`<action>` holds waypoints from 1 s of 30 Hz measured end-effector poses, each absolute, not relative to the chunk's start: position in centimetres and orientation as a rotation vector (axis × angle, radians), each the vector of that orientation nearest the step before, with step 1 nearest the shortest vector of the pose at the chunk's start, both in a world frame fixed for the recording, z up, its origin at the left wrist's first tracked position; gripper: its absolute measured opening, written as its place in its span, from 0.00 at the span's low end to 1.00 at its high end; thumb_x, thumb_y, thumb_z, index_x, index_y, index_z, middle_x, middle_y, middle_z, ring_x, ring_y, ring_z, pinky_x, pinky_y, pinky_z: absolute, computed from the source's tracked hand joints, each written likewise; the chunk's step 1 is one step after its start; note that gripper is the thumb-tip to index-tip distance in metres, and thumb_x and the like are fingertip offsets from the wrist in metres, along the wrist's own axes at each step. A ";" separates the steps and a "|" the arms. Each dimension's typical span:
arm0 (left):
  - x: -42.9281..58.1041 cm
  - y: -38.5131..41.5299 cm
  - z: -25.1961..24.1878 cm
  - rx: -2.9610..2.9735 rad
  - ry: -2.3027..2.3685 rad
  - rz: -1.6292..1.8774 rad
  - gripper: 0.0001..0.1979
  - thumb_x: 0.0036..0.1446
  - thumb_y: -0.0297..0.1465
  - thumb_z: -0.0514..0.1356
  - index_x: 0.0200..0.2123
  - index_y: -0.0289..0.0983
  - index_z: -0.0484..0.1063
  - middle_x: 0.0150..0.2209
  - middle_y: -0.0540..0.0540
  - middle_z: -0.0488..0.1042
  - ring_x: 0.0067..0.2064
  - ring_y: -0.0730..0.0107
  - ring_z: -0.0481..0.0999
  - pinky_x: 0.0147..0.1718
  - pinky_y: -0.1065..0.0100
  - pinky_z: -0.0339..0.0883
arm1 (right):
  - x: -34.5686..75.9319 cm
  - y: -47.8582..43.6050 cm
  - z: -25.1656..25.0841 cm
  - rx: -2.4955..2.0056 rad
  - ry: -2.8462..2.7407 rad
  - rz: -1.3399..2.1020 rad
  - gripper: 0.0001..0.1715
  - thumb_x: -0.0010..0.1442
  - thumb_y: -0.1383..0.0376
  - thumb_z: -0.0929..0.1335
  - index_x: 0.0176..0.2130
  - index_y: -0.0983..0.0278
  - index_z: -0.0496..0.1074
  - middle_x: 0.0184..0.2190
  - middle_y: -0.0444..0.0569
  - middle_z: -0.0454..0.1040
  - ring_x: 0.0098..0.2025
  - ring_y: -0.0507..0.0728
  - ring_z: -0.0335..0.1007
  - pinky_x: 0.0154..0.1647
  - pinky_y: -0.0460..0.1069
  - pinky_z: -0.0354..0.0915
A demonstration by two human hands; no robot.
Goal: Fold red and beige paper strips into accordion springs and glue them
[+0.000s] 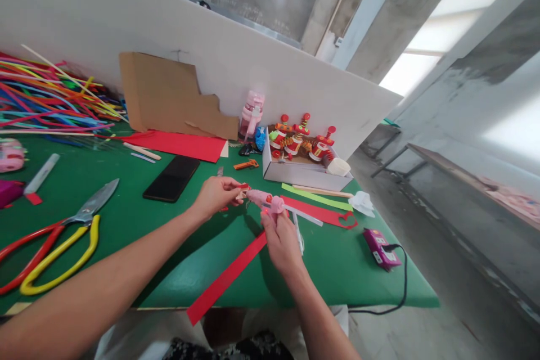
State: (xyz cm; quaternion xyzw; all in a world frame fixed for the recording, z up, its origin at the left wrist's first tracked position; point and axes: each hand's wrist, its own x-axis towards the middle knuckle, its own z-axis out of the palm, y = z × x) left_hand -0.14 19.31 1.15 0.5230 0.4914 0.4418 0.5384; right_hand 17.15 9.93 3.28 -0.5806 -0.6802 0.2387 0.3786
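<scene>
Green-covered bench (126, 219), centre frame. Left hand (215, 194): fingers are pinching a small red paper piece (243, 187). Right hand (282, 239): fingers are wrapping a pink plastic glue gun (265, 201), nozzle at the piece. Gluing seemingly underway, calling for steady nozzle placement. Long red paper strip (228, 278) is lying beneath.

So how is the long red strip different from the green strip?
The red strip is wider and longer than the green strip. The red strip hangs over the front edge of the table; the green strip lies wholly on it, by the white box. Both are flat paper.
</scene>
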 end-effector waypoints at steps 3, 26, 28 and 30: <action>-0.2 19.3 1.2 1.255 1.182 1.032 0.09 0.43 0.33 0.68 0.30 0.35 0.79 0.21 0.46 0.80 0.24 0.66 0.79 0.24 0.71 0.73 | 17.1 9.9 3.2 -1.491 -1.745 0.597 0.21 0.67 0.58 0.59 0.52 0.64 0.72 0.45 0.59 0.77 0.47 0.65 0.74 0.50 0.56 0.66; 0.1 18.6 2.6 1.310 1.337 0.881 0.16 0.49 0.40 0.66 0.36 0.34 0.79 0.26 0.44 0.81 0.28 0.63 0.81 0.17 0.75 0.60 | 17.2 10.1 3.1 -1.541 -1.785 0.504 0.24 0.67 0.59 0.58 0.56 0.67 0.70 0.53 0.60 0.75 0.55 0.66 0.72 0.54 0.56 0.66; 0.1 18.6 2.7 1.309 1.338 0.876 0.16 0.49 0.40 0.66 0.36 0.34 0.79 0.26 0.44 0.81 0.28 0.63 0.81 0.17 0.75 0.60 | 17.1 10.1 3.2 -1.546 -1.782 0.518 0.25 0.67 0.58 0.58 0.56 0.67 0.70 0.53 0.60 0.75 0.55 0.65 0.72 0.54 0.56 0.66; 0.1 18.5 2.7 1.315 1.346 0.862 0.16 0.49 0.40 0.66 0.37 0.35 0.79 0.26 0.44 0.81 0.28 0.63 0.81 0.17 0.75 0.60 | 17.0 10.0 3.2 -1.547 -1.787 0.540 0.25 0.67 0.58 0.58 0.56 0.66 0.70 0.53 0.60 0.75 0.56 0.65 0.71 0.55 0.56 0.66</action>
